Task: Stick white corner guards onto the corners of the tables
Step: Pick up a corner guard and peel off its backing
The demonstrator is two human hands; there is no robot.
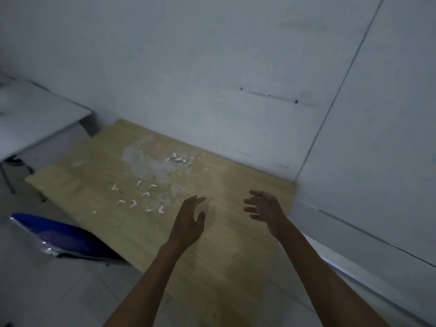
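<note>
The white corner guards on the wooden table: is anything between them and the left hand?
Nothing visible. The left hand hangs open over bare wooden table, with the corner guards lying loose further left.

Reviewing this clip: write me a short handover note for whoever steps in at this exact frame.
Left hand: open, fingers relaxed, holding nothing, raised over the wooden table.
Right hand: open, fingers spread, also empty.
White corner guards: a loose scatter lies on the wooden table ahead and left of the hands; a smaller cluster sits farther back near the wall.
Grey table stands at far left; a blue chair is beside the wooden table.
Done: no fitted guard is visible on any corner in view.
Left: pick up a guard and stick it on a corner; repeat.
</note>
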